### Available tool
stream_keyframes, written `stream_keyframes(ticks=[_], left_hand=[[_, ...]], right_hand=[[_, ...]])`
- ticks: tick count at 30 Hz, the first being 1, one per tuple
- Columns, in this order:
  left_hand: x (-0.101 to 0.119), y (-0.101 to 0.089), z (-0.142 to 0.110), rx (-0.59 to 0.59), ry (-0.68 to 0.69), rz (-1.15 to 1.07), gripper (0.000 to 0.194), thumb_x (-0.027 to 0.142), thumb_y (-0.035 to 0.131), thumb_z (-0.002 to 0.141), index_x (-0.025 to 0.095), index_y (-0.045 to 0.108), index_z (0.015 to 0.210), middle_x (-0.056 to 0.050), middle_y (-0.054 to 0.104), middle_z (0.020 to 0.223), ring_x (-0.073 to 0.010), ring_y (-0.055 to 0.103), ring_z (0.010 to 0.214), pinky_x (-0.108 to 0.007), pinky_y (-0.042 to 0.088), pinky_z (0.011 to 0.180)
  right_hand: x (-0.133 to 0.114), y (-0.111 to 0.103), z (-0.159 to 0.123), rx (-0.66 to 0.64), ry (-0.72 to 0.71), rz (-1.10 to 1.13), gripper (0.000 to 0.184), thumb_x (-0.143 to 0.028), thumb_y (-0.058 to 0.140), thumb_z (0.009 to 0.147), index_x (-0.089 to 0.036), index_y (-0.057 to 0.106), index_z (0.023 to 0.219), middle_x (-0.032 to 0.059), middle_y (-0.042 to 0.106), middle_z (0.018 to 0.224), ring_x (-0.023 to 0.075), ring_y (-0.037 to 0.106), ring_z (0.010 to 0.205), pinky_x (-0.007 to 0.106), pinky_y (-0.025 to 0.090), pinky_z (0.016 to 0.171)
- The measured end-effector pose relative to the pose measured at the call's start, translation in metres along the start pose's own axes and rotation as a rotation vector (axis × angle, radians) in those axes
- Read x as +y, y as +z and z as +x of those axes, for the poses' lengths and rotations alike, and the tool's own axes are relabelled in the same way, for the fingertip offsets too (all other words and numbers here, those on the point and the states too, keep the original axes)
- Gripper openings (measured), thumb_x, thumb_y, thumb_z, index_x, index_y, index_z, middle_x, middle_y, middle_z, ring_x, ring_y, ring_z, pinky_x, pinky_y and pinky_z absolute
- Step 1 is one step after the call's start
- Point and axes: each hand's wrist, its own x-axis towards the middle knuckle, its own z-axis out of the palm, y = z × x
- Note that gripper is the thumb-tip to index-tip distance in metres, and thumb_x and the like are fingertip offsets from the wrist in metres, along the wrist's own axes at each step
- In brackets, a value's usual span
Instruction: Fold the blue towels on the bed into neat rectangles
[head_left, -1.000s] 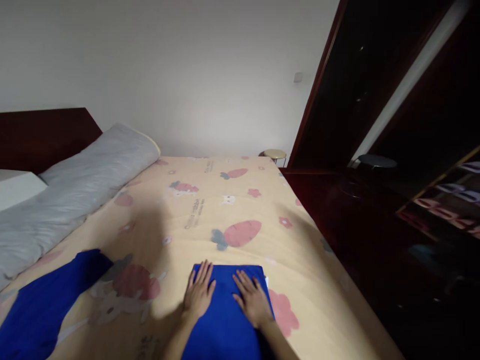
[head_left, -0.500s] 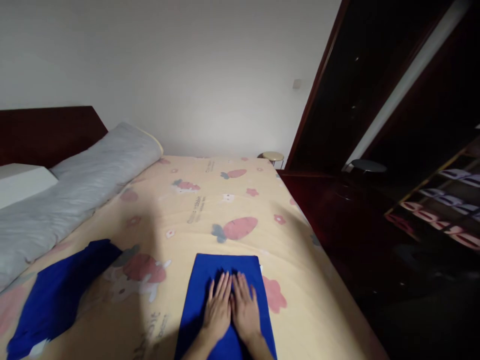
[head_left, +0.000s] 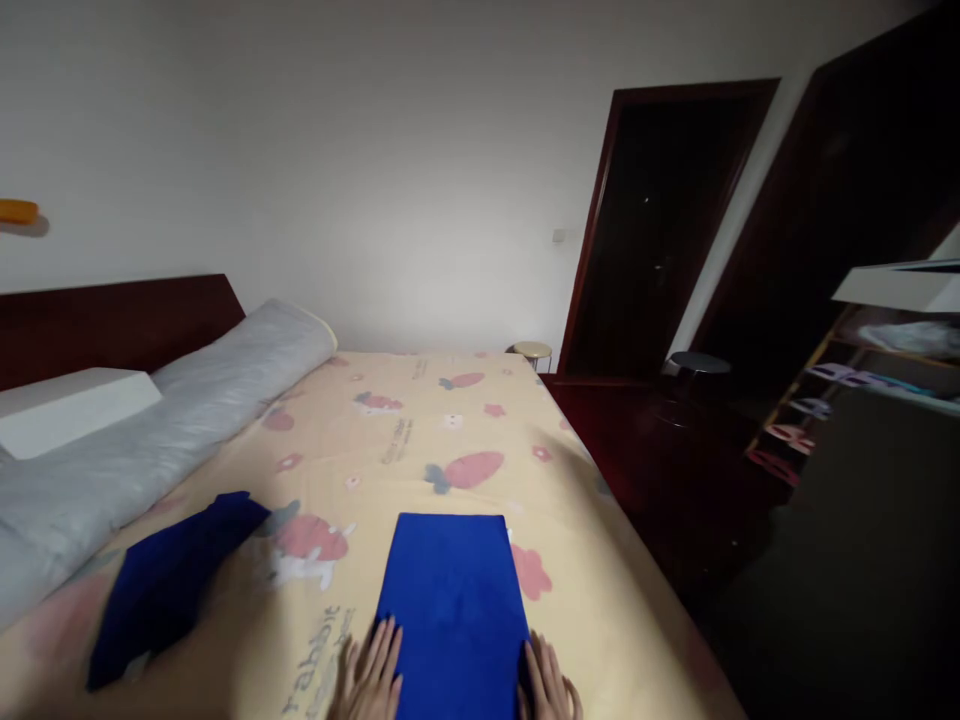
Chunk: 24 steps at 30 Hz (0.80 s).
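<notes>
Folded cloth point(head_left: 451, 600) on bed point(head_left: 420, 440), second cloth point(head_left: 169, 590) left, pillow point(head_left: 187, 400) behind

A: Dim room; soft light falls on the white wall point(head_left: 375, 150) and bed point(head_left: 450, 430).
B: The right side sinks into near-black. Edges bend, lines slant, detail is soft.

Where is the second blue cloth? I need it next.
In the head view, the second blue cloth lies rumpled on the bedsheet, left of the folded blue cloth.
</notes>
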Motion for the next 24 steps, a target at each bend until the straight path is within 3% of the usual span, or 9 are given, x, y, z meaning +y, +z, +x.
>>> stream_keyframes(ticks=[4,6,8,12,15,18,21,24], left_hand=[[0.061,-0.018,0.008,-0.008,0.089,-0.055,0.061,0.025,0.028,0.097,0.033,0.0,0.151,0.002,0.031,0.158,-0.018,0.037,0.141,-0.041,0.031,0.114],[0.07,-0.022,0.001,-0.05,0.097,-0.073,0.059,0.029,0.029,0.098,0.033,0.001,0.151,0.001,0.031,0.157,-0.0183,0.037,0.141,-0.04,0.032,0.113],[0.06,-0.026,-0.013,-0.097,0.089,-0.084,0.057,0.032,0.029,0.099,0.036,0.003,0.15,0.002,0.032,0.157,-0.0182,0.037,0.141,-0.04,0.033,0.113],[0.02,-0.041,-0.036,-0.205,0.119,-0.159,0.052,0.037,0.026,0.101,0.041,0.009,0.149,0.004,0.029,0.158,-0.0158,0.034,0.143,-0.041,0.031,0.115],[0.014,-0.059,-0.036,-0.241,0.087,-0.223,0.048,0.039,0.027,0.1,0.041,0.023,0.148,0.001,0.036,0.156,-0.0174,0.036,0.142,-0.047,0.03,0.116],[0.037,-0.072,-0.026,-0.217,0.015,-0.245,0.047,0.034,0.028,0.099,0.033,0.039,0.144,-0.005,0.047,0.15,-0.0204,0.039,0.14,-0.053,0.029,0.115],[0.068,-0.075,-0.02,-0.229,0.022,-0.257,0.056,0.025,0.032,0.094,0.027,0.027,0.15,-0.006,0.034,0.157,-0.0193,0.028,0.146,-0.051,0.026,0.118],[0.088,-0.072,-0.023,-0.363,0.014,-0.238,0.065,0.027,0.036,0.09,0.03,0.016,0.152,-0.002,0.019,0.161,-0.024,0.015,0.149,-0.061,0.018,0.118]], right_hand=[[-0.042,-0.036,0.004,-0.28,-0.258,0.131,0.053,-0.037,0.032,0.097,-0.034,0.026,0.15,0.0031,0.026,0.156,0.0262,0.029,0.143,0.051,0.037,0.111],[-0.043,-0.055,0.0,-0.442,-0.354,0.177,0.055,-0.045,0.037,0.096,-0.035,0.028,0.149,0.0016,0.027,0.156,0.0258,0.028,0.144,0.051,0.034,0.113],[-0.027,-0.07,-0.007,-0.516,-0.356,0.175,0.056,-0.049,0.039,0.095,-0.035,0.03,0.148,0.0019,0.029,0.155,0.0256,0.028,0.144,0.051,0.03,0.115],[0.016,-0.095,-0.019,-0.502,-0.301,0.146,0.052,-0.04,0.032,0.096,-0.034,0.031,0.148,0.0016,0.028,0.156,0.0214,0.028,0.144,0.048,0.025,0.118],[0.017,-0.111,-0.018,-0.511,-0.272,0.111,0.054,-0.033,0.034,0.093,-0.03,0.037,0.147,0.0031,0.029,0.156,0.0213,0.025,0.145,0.049,0.024,0.117],[-0.009,-0.122,-0.014,-0.522,-0.231,0.021,0.064,-0.02,0.04,0.081,-0.023,0.043,0.144,0.0066,0.027,0.157,0.0233,0.022,0.147,0.051,0.023,0.116],[-0.035,-0.125,-0.017,-0.529,-0.282,0.014,0.078,-0.011,0.038,0.071,-0.023,0.035,0.148,0.0058,0.021,0.159,0.0217,0.019,0.147,0.053,0.019,0.116],[-0.043,-0.121,-0.027,-0.577,-0.351,0.054,0.086,-0.008,0.037,0.067,-0.023,0.028,0.151,0.005,0.022,0.159,0.0208,0.018,0.148,0.053,0.018,0.117]])
